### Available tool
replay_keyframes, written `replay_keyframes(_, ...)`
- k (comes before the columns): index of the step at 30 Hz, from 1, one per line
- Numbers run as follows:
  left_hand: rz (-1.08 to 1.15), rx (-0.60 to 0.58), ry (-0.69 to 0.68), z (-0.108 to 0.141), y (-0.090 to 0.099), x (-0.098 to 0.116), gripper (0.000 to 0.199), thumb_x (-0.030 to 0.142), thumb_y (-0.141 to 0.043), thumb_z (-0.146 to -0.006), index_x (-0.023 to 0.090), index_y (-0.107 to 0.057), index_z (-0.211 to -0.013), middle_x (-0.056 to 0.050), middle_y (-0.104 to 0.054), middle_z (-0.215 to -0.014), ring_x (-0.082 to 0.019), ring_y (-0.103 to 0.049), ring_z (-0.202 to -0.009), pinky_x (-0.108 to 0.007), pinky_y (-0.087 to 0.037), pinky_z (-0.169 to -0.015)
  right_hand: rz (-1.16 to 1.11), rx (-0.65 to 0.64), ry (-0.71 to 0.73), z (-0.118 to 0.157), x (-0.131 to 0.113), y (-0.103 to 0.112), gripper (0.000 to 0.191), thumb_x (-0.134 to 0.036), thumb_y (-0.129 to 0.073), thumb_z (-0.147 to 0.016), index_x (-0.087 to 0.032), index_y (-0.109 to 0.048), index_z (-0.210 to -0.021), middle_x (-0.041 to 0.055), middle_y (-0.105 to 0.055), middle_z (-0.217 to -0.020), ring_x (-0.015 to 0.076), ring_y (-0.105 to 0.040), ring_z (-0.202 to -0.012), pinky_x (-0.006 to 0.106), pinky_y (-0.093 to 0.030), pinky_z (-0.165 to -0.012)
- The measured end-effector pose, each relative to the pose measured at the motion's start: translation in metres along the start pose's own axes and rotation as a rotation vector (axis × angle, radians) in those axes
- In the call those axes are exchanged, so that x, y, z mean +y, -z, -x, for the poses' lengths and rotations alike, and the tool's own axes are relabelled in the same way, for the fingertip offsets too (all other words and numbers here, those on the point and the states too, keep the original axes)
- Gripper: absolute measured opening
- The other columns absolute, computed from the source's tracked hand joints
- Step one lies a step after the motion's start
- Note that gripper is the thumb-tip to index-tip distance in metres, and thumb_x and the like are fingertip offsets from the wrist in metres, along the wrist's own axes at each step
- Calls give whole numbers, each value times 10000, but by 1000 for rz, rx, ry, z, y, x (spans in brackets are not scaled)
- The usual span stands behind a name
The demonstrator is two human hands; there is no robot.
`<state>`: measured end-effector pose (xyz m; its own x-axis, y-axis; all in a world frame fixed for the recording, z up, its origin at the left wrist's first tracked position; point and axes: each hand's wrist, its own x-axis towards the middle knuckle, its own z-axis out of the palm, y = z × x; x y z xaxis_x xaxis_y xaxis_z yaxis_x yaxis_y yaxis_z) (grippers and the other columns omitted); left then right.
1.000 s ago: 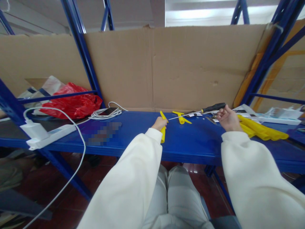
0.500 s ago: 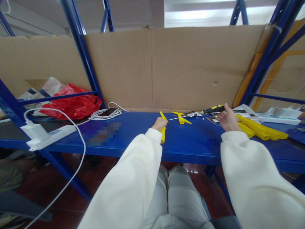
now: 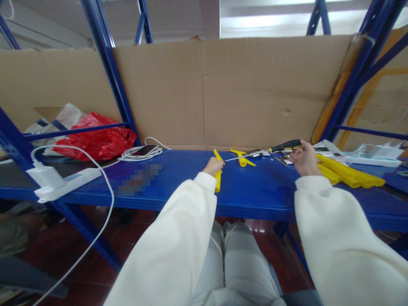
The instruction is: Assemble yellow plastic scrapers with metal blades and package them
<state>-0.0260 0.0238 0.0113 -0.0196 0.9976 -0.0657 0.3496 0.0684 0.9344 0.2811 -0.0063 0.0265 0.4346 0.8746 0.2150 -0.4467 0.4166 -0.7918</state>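
Note:
My left hand (image 3: pixel 213 165) is closed around a yellow plastic tube (image 3: pixel 218 182), holding it near the front of the blue shelf. A screwdriver (image 3: pixel 284 146) with a long metal shaft and a black-and-yellow handle is in my right hand (image 3: pixel 305 160), fingers closed on the handle's end. The shaft slants down to the left, and its tip meets the tube beside my left fingers; the exact contact is too small to tell. Behind the shaft lies a yellow T-shaped piece (image 3: pixel 242 161). Several yellow tubes (image 3: pixel 350 172) lie to the right of my right hand.
Cardboard (image 3: pixel 248 93) stands along the shelf's back. On the left are a white power strip (image 3: pixel 72 183) with a hanging cable, a coiled white cable (image 3: pixel 140 154) and a red plastic bag (image 3: pixel 98 138). Blue uprights (image 3: pixel 110 68) frame the blue shelf (image 3: pixel 255 191).
The screwdriver handle has turned in my right hand, its yellow markings now less visible, and my right fingers have shifted slightly. My left hand and the tube stay in place.

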Motion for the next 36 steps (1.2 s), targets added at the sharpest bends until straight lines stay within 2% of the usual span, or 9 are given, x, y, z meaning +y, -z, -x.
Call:
replay_keyframes(2,-11,7,6,0,0,0,180,45,-548,-929,35,-718,-985,47,-493,-488,-112,-475,-418,-240,-418,-523,-18,34,-51,2,-2,-2,407,-319,-529,-994,-247,-356,-632,-58,-275,-412,103,-247,-336,224,-256,-292)
replay_keyframes(4,-16,11,6,-1,0,0,187,58,-549,-930,28,-720,-999,41,-504,-494,-114,-474,-422,-244,-424,-524,-17,6,-59,4,-3,-3,373,-367,-599,-978,-258,-440,-659,-73,-234,-403,103,-210,-337,225,-247,-285)
replay_keyframes(8,-9,9,-3,0,0,1,191,61,-544,-942,17,-718,-1008,55,-474,-480,-107,-455,-410,-236,-408,-500,17,-40,-11,8,-5,-4,295,-476,-704,-935,-267,-588,-762,-91,-265,-428,87,-253,-345,198,-278,-310)
replay_keyframes(14,-3,13,2,2,0,2,161,48,-547,-945,24,-705,-961,62,-460,-476,-94,-434,-394,-223,-367,-459,-16,-29,-9,9,-7,-5,441,-388,-628,-986,-235,-430,-623,-38,-423,-462,85,-357,-376,188,-338,-334)
replay_keyframes(18,-3,15,7,1,1,2,152,59,-560,-941,31,-708,-958,53,-485,-498,-102,-464,-409,-237,-418,-509,-9,2,37,8,-5,-6,514,-398,-687,-967,-244,-345,-615,-77,-322,-416,71,-237,-339,184,-246,-286)
replay_keyframes(24,5,16,2,-1,0,1,150,52,-563,-925,35,-711,-944,50,-485,-491,-112,-470,-417,-247,-427,-519,11,84,-3,9,-4,-8,495,-400,-599,-1005,-236,-344,-614,-55,-335,-443,79,-287,-357,195,-256,-299)
replay_keyframes(30,-3,11,0,0,0,1,190,56,-539,-936,12,-714,-996,52,-473,-479,-116,-462,-421,-247,-410,-503,27,-3,-7,6,-4,-3,578,-503,-701,-941,-245,-297,-617,-70,-231,-418,89,-221,-359,223,-264,-298)
replay_keyframes(32,-12,12,5,1,0,1,191,62,-542,-935,23,-717,-999,51,-474,-478,-117,-463,-422,-246,-408,-502,8,0,-9,6,-4,-3,556,-479,-713,-944,-240,-324,-627,-68,-288,-427,88,-284,-375,203,-296,-312)
replay_keyframes(36,-15,7,6,2,0,2,181,40,-542,-928,21,-711,-989,57,-467,-478,-102,-445,-409,-230,-368,-468,-18,40,-1,10,-5,-7,371,-344,-712,-957,-234,-465,-702,-56,-494,-520,82,-417,-429,175,-370,-359)
